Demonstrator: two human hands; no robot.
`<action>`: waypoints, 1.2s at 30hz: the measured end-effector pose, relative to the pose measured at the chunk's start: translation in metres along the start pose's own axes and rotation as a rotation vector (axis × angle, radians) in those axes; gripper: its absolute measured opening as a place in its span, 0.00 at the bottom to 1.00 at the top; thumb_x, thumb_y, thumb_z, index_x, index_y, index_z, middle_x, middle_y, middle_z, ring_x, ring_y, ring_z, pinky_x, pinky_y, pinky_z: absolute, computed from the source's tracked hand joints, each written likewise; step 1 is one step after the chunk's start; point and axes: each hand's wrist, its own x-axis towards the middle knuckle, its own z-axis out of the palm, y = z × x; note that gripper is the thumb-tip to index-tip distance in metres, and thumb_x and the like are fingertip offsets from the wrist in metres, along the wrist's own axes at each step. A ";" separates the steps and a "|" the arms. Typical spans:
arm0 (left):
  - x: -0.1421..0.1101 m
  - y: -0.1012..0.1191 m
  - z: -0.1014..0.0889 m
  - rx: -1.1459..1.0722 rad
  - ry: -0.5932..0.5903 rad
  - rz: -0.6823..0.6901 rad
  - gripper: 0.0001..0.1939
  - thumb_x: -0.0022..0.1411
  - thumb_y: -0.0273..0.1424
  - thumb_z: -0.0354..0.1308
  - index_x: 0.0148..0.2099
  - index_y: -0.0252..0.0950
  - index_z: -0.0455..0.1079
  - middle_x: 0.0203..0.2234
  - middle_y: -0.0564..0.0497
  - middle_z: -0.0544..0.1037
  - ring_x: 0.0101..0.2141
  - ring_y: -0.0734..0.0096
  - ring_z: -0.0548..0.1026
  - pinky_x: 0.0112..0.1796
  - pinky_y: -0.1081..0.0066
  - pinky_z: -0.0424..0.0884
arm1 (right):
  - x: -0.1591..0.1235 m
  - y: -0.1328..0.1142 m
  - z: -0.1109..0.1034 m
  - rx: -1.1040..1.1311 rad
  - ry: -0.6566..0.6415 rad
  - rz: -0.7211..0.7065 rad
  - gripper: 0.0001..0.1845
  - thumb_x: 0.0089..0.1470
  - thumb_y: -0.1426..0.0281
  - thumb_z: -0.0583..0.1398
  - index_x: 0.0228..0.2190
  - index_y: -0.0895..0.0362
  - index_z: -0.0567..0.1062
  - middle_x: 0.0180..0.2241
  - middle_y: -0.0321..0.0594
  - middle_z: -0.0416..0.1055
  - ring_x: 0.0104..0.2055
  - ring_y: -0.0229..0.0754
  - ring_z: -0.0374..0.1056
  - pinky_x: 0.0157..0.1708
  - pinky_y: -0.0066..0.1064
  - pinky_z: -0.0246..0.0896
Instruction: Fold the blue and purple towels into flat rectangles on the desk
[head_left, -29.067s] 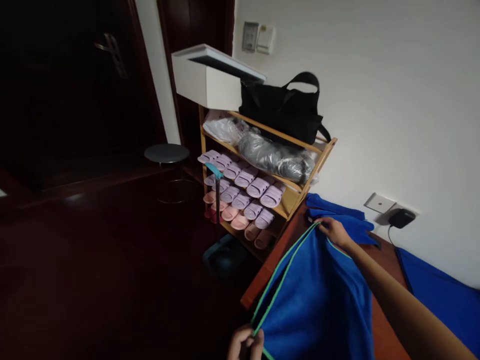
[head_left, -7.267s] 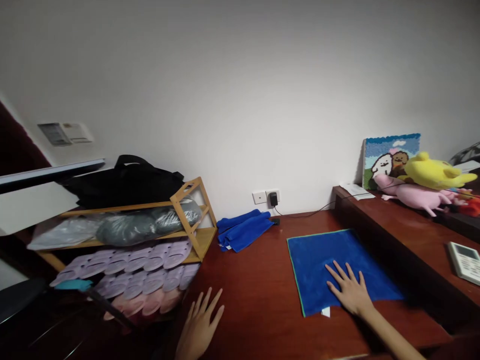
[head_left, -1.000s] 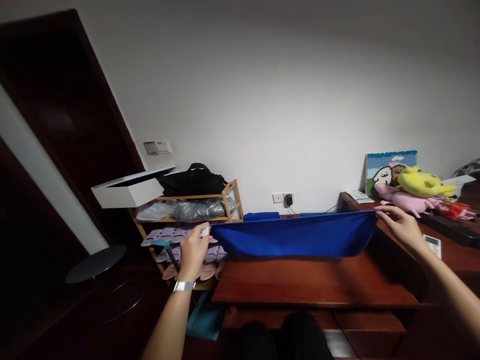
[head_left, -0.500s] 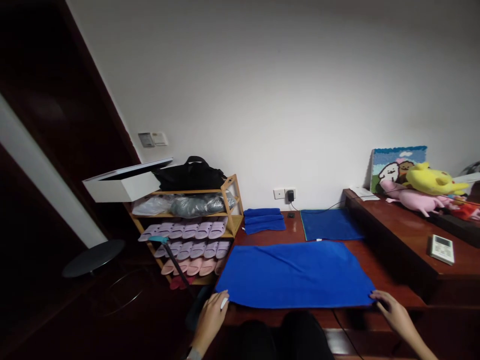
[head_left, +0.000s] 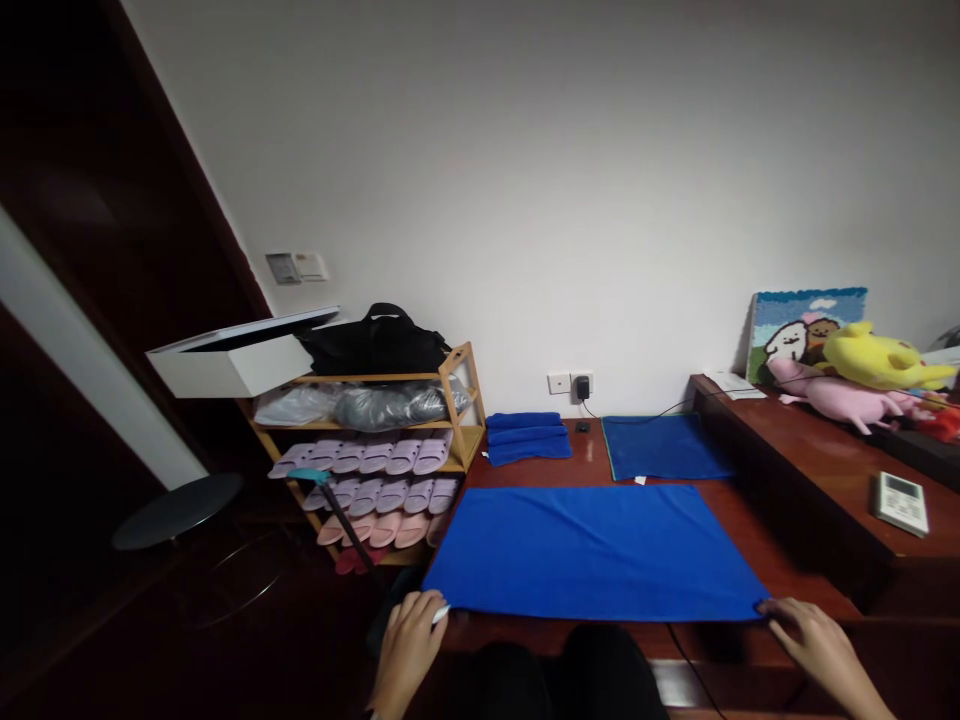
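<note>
A blue towel (head_left: 592,555) lies spread over the reddish-brown table, its near edge stretched straight between my hands. My left hand (head_left: 411,635) is closed on the near left corner, where a small white tag shows by the thumb. At the near right corner, my right hand (head_left: 802,632) pinches the cloth between thumb and fingers. Behind the towel, a folded blue towel (head_left: 527,440) sits at the back left. A flat, darker blue cloth (head_left: 664,447) with a white tag lies at the back right.
A shoe rack (head_left: 459,395) with several pairs of slippers stands left of the table, a black bag (head_left: 379,345) on top. On the raised ledge at right are plush toys (head_left: 874,360) and a white remote-like device (head_left: 900,503). A plugged-in adapter (head_left: 583,388) trails a cord.
Both hands have moved slightly outward, the right one further right, with the towel corners in them. The towel is pulled wider and flatter, and the diagonal crease near its far edge has smoothed.
</note>
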 end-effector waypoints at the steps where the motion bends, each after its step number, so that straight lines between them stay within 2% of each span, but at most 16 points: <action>1: 0.000 0.001 -0.002 0.008 -0.008 0.008 0.12 0.64 0.29 0.52 0.40 0.45 0.78 0.41 0.50 0.84 0.43 0.55 0.78 0.43 0.58 0.71 | 0.005 -0.005 -0.005 -0.052 -0.019 0.009 0.19 0.49 0.54 0.54 0.30 0.43 0.84 0.37 0.41 0.83 0.44 0.61 0.78 0.48 0.54 0.71; 4: -0.001 0.002 -0.007 0.014 -0.046 0.051 0.10 0.60 0.27 0.56 0.36 0.46 0.78 0.39 0.52 0.83 0.43 0.56 0.78 0.45 0.58 0.70 | 0.033 -0.024 -0.016 -0.164 -0.062 -0.001 0.20 0.52 0.54 0.53 0.30 0.45 0.83 0.35 0.42 0.83 0.43 0.61 0.77 0.50 0.54 0.69; 7: -0.001 0.000 -0.013 -0.014 -0.088 0.096 0.08 0.60 0.31 0.59 0.37 0.48 0.78 0.40 0.52 0.82 0.45 0.56 0.77 0.47 0.58 0.70 | 0.076 -0.045 -0.013 -0.146 -0.102 -0.062 0.23 0.56 0.55 0.51 0.35 0.49 0.83 0.39 0.45 0.82 0.43 0.57 0.78 0.49 0.49 0.70; 11: 0.016 -0.006 -0.008 -0.020 -0.039 0.057 0.10 0.67 0.36 0.55 0.39 0.48 0.79 0.42 0.50 0.83 0.45 0.56 0.78 0.47 0.57 0.72 | 0.139 -0.064 0.014 -0.061 -0.101 -0.122 0.26 0.60 0.56 0.50 0.45 0.52 0.81 0.49 0.47 0.80 0.52 0.54 0.75 0.56 0.45 0.68; 15: 0.068 -0.010 0.017 -0.041 -0.021 0.031 0.15 0.70 0.36 0.50 0.45 0.45 0.79 0.47 0.48 0.82 0.49 0.56 0.78 0.51 0.57 0.72 | 0.181 -0.061 0.055 -0.062 -0.174 -0.114 0.32 0.61 0.53 0.47 0.56 0.55 0.76 0.61 0.47 0.71 0.64 0.53 0.65 0.65 0.47 0.59; 18: 0.119 -0.017 0.048 -0.058 -0.067 -0.009 0.20 0.71 0.40 0.49 0.57 0.43 0.75 0.58 0.46 0.77 0.58 0.55 0.73 0.59 0.54 0.68 | 0.186 -0.044 0.083 -0.097 -0.234 -0.082 0.36 0.61 0.49 0.46 0.62 0.53 0.70 0.67 0.45 0.63 0.70 0.54 0.56 0.68 0.51 0.53; 21: 0.160 -0.027 0.084 -0.035 -0.181 -0.070 0.25 0.71 0.43 0.49 0.65 0.42 0.69 0.65 0.44 0.70 0.64 0.54 0.67 0.63 0.51 0.63 | 0.179 -0.020 0.100 -0.144 -0.215 -0.019 0.38 0.61 0.46 0.44 0.65 0.47 0.65 0.70 0.41 0.57 0.72 0.54 0.50 0.69 0.56 0.47; 23: 0.175 -0.033 0.107 -0.015 -0.245 -0.101 0.26 0.71 0.44 0.49 0.67 0.44 0.67 0.67 0.45 0.67 0.66 0.52 0.64 0.63 0.50 0.61 | 0.174 -0.007 0.104 -0.179 -0.193 0.030 0.38 0.60 0.46 0.44 0.66 0.44 0.63 0.70 0.39 0.55 0.72 0.54 0.49 0.69 0.60 0.44; 26: 0.182 -0.036 0.131 0.010 -0.245 -0.140 0.27 0.72 0.47 0.48 0.69 0.48 0.64 0.69 0.46 0.64 0.68 0.50 0.61 0.64 0.47 0.58 | 0.176 0.006 0.102 -0.216 -0.175 0.082 0.38 0.58 0.45 0.44 0.65 0.42 0.64 0.70 0.38 0.57 0.72 0.56 0.50 0.67 0.65 0.44; 30: 0.182 -0.029 0.135 0.031 -0.203 -0.128 0.27 0.72 0.47 0.48 0.69 0.48 0.64 0.68 0.47 0.65 0.68 0.49 0.61 0.66 0.44 0.54 | 0.189 0.009 0.104 -0.268 -0.138 0.074 0.40 0.56 0.45 0.42 0.61 0.46 0.71 0.65 0.43 0.65 0.70 0.59 0.55 0.67 0.64 0.45; 34: 0.185 -0.021 0.128 -0.006 -0.120 -0.009 0.25 0.73 0.44 0.47 0.66 0.43 0.68 0.69 0.46 0.64 0.69 0.55 0.59 0.68 0.51 0.51 | 0.198 0.019 0.123 -0.201 -0.138 -0.056 0.43 0.55 0.43 0.43 0.63 0.49 0.69 0.67 0.43 0.62 0.71 0.59 0.53 0.67 0.58 0.51; 36: 0.189 -0.019 0.129 -0.061 -0.146 0.054 0.25 0.74 0.44 0.46 0.68 0.44 0.66 0.70 0.48 0.62 0.69 0.59 0.59 0.68 0.56 0.53 | 0.198 0.030 0.132 -0.185 -0.149 -0.077 0.44 0.53 0.43 0.44 0.62 0.49 0.70 0.68 0.44 0.60 0.71 0.61 0.51 0.66 0.60 0.52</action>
